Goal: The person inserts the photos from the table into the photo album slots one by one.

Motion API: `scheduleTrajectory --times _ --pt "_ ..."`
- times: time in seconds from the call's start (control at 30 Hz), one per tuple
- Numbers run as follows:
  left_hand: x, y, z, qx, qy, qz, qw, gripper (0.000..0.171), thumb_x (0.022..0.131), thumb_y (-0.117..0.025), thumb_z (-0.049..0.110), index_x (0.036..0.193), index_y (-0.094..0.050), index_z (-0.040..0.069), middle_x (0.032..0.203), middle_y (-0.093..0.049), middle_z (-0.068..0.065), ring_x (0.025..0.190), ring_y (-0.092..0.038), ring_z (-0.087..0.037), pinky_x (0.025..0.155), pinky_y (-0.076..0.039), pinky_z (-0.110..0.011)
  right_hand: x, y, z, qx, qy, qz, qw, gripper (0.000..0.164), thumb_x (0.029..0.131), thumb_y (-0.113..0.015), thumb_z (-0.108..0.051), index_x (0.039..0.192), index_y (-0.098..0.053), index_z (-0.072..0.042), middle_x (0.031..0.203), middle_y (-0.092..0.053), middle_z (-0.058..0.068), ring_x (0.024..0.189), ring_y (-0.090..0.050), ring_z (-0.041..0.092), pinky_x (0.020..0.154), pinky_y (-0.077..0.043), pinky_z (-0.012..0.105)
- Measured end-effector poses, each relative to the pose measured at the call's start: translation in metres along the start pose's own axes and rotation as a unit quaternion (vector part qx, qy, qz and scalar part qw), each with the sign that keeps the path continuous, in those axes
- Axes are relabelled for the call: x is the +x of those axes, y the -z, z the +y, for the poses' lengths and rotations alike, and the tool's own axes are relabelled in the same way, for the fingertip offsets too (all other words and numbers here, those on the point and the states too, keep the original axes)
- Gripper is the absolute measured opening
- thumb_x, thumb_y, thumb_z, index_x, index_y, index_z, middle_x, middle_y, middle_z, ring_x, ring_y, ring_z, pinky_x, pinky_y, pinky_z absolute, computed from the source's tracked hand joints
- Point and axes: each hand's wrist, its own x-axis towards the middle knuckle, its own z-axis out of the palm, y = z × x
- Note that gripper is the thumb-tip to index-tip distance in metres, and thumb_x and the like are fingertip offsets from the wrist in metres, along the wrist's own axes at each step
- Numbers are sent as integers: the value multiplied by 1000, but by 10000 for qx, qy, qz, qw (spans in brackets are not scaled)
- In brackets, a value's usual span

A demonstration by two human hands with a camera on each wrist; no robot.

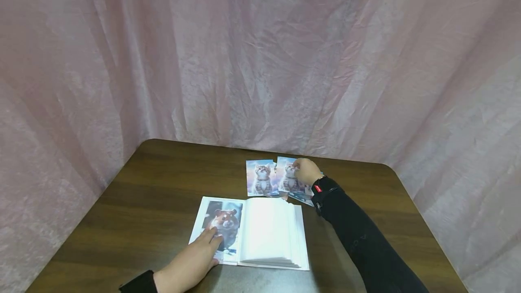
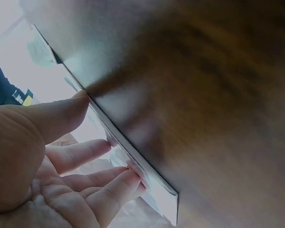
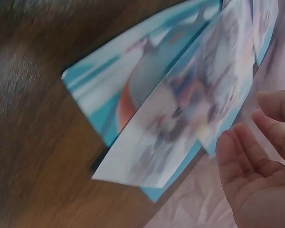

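My left hand (image 1: 191, 257) rests on the left page of an open photo album (image 1: 268, 229), its fingers spread over a hamster picture (image 1: 228, 223). In the left wrist view, the fingertips (image 2: 132, 176) touch the page near the album's edge, with the thumb at the border. Farther back, my right hand (image 1: 307, 171) reaches over a kitten photo card (image 1: 286, 171). The right wrist view has its fingers loosely bent beside several overlapping cards (image 3: 133, 156), with no card visible between thumb and fingers. Another kitten card (image 1: 260, 177) lies to the left.
The album's right side carries a stack of white pages. Some cards lie partly under others by the right wrist, one with a blue and orange picture (image 3: 147, 71). A brown wooden table (image 1: 163, 184) bears everything, and a pink curtain (image 1: 244, 58) hangs behind its far edge.
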Motion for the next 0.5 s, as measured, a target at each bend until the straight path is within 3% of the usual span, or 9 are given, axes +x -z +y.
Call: scheduleTrajectory --times 0.2,0.3,0.4,0.5 --pt "1 0 2 31 -21 55 10000 48 86 -78 18 122 -62 -9 132 -56 -31 124 -54 -46 97 -50 -51 -1 4 14 85 -283 62 9995 44 93 -66 -11 131 -56 9 115 -66 24 90 -62 31 85 -50 48" --pt "1 0 2 70 -89 102 9999 48 85 -79 17 121 -62 -9 131 -56 -31 123 -55 -46 96 -50 -51 -1 1 20 -23 -452 -29 9990 55 93 -69 -19 138 -51 7 118 -64 25 101 -63 37 90 -51 52" --pt "1 0 2 51 -86 110 9999 48 85 -79 17 121 -62 -9 131 -56 -31 124 -54 -46 96 -50 -51 -1 -1 25 -184 -662 -208 9974 68 93 -69 -28 145 -42 5 134 -55 30 122 -52 48 99 -45 59" --pt "1 0 3 46 -62 105 9999 48 86 -78 17 122 -61 -9 132 -56 -31 126 -53 -46 98 -49 -50 -4 1 27 -224 -895 -409 9949 77 91 -69 -33 150 -35 3 144 -44 33 131 -39 56 102 -39 66"
